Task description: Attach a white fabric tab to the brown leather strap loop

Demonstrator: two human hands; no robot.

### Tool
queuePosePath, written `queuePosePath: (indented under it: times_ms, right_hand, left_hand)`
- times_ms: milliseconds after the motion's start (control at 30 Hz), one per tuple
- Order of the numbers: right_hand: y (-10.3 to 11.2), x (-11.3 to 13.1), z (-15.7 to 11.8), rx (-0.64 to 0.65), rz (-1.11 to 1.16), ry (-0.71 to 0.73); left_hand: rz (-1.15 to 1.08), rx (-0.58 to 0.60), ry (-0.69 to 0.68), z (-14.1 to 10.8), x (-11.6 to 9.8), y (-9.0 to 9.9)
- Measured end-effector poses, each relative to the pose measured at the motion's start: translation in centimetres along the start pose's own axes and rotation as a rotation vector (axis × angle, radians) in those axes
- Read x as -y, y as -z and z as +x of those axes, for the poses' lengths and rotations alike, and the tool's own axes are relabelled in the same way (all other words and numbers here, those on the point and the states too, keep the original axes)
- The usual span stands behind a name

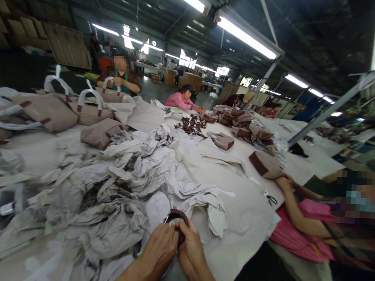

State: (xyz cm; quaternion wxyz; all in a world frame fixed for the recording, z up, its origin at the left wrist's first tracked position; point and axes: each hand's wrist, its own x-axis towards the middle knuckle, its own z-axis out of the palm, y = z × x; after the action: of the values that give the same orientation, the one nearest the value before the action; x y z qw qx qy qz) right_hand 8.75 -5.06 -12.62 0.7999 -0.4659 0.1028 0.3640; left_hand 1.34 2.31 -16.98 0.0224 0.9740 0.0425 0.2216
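My left hand (159,248) and my right hand (192,249) meet at the near edge of the table, both closed on a dark brown strap (174,215) that loops up between them. Right behind the strap lies a big heap of crumpled grey-white paper (125,183). A small white cloth piece (157,206) sits just left of the strap.
Taupe bags with white handles (82,110) lie at the far left. A pile of brown straps (191,124) and more taupe bags (247,127) sit further back. A person in pink (299,230) leans on the table at right, holding a bag (266,164). Scissors (270,199) lie nearby.
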Motion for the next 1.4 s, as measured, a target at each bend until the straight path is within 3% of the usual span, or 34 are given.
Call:
queuePosePath:
  times_ms: [133,300,533,600,733,900,1000,1167,1400]
  right_hand:
    - [1.6,-0.3,2.0,-0.025,0.172,-0.105]
    - [3.6,0.6,2.6,-0.007,0.294,-0.316]
    - [3.7,0.9,2.2,0.087,0.337,-0.336]
    - [3.5,1.2,2.4,0.092,0.338,-0.34]
    - [3.2,1.5,2.8,0.1,0.308,-0.32]
    - [3.2,1.5,2.3,0.142,0.135,-0.286]
    - [3.1,2.1,2.0,0.182,-0.142,-0.184]
    - [2.8,3.6,2.6,0.177,-0.958,0.282]
    - [3.4,5.5,2.7,0.434,-1.259,0.592]
  left_hand:
    - [-0.008,0.033,-0.026,-0.6,0.5,0.1]
    - [-0.061,0.18,-0.083,-1.1,2.6,0.5]
    - [-0.367,0.537,0.041,0.5,3.0,1.3]
    - [-0.384,0.545,0.03,0.5,2.9,1.5]
    - [-0.343,0.445,-0.016,0.1,2.8,1.5]
    - [-0.463,0.509,0.121,0.2,2.5,2.2]
    - [-0.498,0.546,0.153,0.4,2.2,2.9]
    - [-0.4,0.537,0.04,0.0,1.8,3.7]
    - [-0.438,0.459,0.002,-0.9,1.8,3.7]
